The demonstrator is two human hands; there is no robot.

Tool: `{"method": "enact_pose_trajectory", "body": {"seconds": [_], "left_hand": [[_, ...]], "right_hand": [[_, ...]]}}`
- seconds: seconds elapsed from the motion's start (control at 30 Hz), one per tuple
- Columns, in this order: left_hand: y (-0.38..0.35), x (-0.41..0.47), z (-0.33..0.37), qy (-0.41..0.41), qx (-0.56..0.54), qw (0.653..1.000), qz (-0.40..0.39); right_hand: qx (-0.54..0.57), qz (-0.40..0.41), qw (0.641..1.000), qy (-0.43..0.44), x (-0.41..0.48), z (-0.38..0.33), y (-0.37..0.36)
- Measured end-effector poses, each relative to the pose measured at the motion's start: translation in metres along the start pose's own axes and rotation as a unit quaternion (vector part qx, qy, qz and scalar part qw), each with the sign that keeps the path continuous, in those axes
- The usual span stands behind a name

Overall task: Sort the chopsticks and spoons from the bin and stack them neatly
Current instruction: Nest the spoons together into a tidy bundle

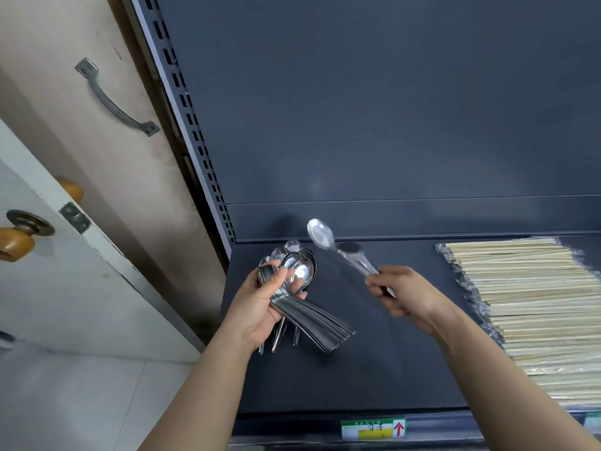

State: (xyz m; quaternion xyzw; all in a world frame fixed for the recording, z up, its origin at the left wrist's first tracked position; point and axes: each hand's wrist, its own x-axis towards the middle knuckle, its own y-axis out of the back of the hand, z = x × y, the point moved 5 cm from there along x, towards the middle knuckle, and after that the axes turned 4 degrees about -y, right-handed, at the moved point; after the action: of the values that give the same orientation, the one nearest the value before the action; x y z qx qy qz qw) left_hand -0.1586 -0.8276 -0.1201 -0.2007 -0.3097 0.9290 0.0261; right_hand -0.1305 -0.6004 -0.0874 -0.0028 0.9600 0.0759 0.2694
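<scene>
L hand curled round nested spoon bundle at 9 o'clock over shelf — bowls aligned for stacking — R hand pinches single spoon by handle, prob. to add; wrapped chopsticks at 3.

Spoon bundle: steel, fanned, bowls toward 12 o'clock, handles splayed toward 5 o'clock, gripped in left hand. Single spoon: motion-blurred, bowl toward 10 o'clock, held by right hand. Chopsticks: pale plastic-wrapped stack, 3 o'clock on shelf.
</scene>
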Motion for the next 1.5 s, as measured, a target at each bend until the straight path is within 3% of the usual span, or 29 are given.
{"method": "enact_pose_trajectory", "body": {"seconds": [0.1, 0.23, 0.33, 0.47, 0.6, 0.9, 1.1, 1.2, 1.43, 1.5], "left_hand": [[-0.013, 0.002, -0.003, 0.000, -0.003, 1.000, -0.024], [-0.022, 0.004, -0.009, -0.001, -0.015, 1.000, -0.018], [-0.021, 0.003, -0.012, 0.001, 0.005, 1.000, 0.003], [-0.018, 0.000, -0.015, 0.010, 0.010, 1.000, 0.014], [-0.019, -0.004, -0.016, 0.013, 0.009, 1.000, 0.010], [-0.014, -0.007, -0.018, 0.022, 0.013, 1.000, 0.010], [-0.001, -0.013, -0.009, 0.018, 0.033, 0.999, -0.027], [0.013, -0.016, -0.004, 0.016, 0.054, 0.998, -0.004], [0.038, -0.018, 0.013, 0.009, 0.064, 0.997, 0.050], [0.042, -0.014, 0.018, 0.018, 0.074, 0.995, 0.061]], "right_hand": [[0.000, -0.085, 0.996, -0.002, -0.013, 0.004, -0.004], [-0.100, -0.124, 0.987, -0.011, -0.024, 0.007, -0.012], [-0.186, -0.076, 0.980, 0.011, -0.026, 0.007, -0.008], [-0.266, 0.054, 0.953, 0.134, -0.026, -0.003, -0.001], [-0.267, 0.048, 0.935, 0.227, -0.029, -0.004, -0.019], [-0.306, 0.030, 0.903, 0.300, -0.029, 0.014, -0.051], [-0.321, -0.010, 0.901, 0.292, -0.027, 0.010, -0.074], [-0.320, -0.053, 0.898, 0.297, -0.026, 0.007, -0.090], [-0.271, -0.114, 0.927, 0.233, -0.018, 0.008, -0.117], [-0.195, -0.119, 0.957, 0.180, -0.011, 0.006, -0.118]]}}
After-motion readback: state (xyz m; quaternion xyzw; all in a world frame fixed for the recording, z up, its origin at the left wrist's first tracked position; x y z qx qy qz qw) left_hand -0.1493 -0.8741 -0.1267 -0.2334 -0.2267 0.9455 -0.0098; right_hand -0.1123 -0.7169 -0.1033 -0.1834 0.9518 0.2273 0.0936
